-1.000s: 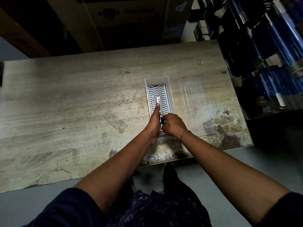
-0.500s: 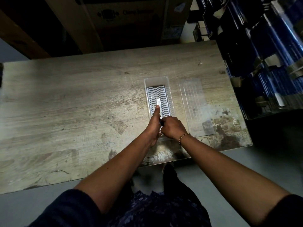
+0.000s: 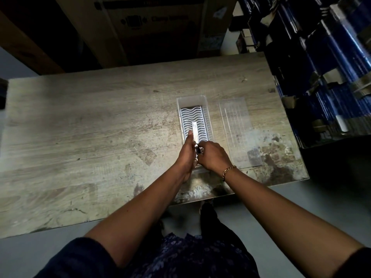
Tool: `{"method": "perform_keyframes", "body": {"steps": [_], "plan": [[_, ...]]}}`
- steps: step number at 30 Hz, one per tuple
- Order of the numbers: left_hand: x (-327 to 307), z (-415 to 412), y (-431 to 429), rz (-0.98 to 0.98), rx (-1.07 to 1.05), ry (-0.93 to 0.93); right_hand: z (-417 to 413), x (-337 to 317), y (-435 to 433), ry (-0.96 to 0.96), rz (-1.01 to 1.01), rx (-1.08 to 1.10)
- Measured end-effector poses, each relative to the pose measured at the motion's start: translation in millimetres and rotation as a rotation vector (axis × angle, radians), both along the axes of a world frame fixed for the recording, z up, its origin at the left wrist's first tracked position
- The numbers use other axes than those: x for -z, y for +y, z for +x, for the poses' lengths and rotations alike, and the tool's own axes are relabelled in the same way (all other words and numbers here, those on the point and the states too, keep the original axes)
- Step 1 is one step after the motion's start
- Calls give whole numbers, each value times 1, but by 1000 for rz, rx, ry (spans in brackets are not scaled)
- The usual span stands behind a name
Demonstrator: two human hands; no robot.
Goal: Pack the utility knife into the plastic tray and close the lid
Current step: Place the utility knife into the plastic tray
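One view only, the head cam looking down, so here's what's on the bench (image 3: pixel 100 127).

Both hands are bunched together over the near end of the plastic tray (image 3: pixel 208 117), which sits toward the right half of the bench, its near end close to the near edge and its long axis running near-to-far. The utility knife (image 3: pixel 195 130) lies along that same axis, pale body pointing toward the far edge over the tray's wavy white insert, handle end buried between the hands. Can't honestly tell if it's fully seated in the insert or just hovering on top.

The left hand (image 3: pixel 187 155) is curled around the knife's near part with the thumb stretched out along its left side. The right hand (image 3: pixel 213 155) is pinched closed on the dark near end, with a bracelet (image 3: pixel 228 171) on that wrist. Both are basically on the knife, so neither is really "nearer".

My guess for the next bit: let go of the knife, then go for the lid (image 3: pixel 239 129), which lies flat just right of the tray, parallel to it, not touching as far as I can see. The right hand is clearly closer to it.

Count: one knife, one tray, one lid, two hands. Cardboard box (image 3: pixel 150 27) past the far edge, blue-wrapped stock (image 3: pixel 331 57) off the right edge.
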State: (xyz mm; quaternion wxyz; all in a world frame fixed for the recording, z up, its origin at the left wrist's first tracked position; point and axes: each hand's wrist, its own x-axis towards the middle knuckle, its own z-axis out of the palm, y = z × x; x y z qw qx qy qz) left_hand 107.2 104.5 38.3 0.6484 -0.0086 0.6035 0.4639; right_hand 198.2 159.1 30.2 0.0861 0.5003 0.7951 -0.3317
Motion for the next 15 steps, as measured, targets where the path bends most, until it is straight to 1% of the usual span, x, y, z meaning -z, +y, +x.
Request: {"method": "perform_keyframes", "body": {"steps": [3,6,9,12,15], "plan": [[0,-2,-3,-29,-50,15,3,-5,1,69,23,27],[-3,0,-3,-14,-87,21,9,-6,3,146,52,75],[-10,11,0,12,-60,24,21,-7,8,229,55,167],[-17,29,6,26,-25,12,42,-11,16,333,104,286],[-21,51,14,39,42,16,73,-10,27,379,123,416]]}}
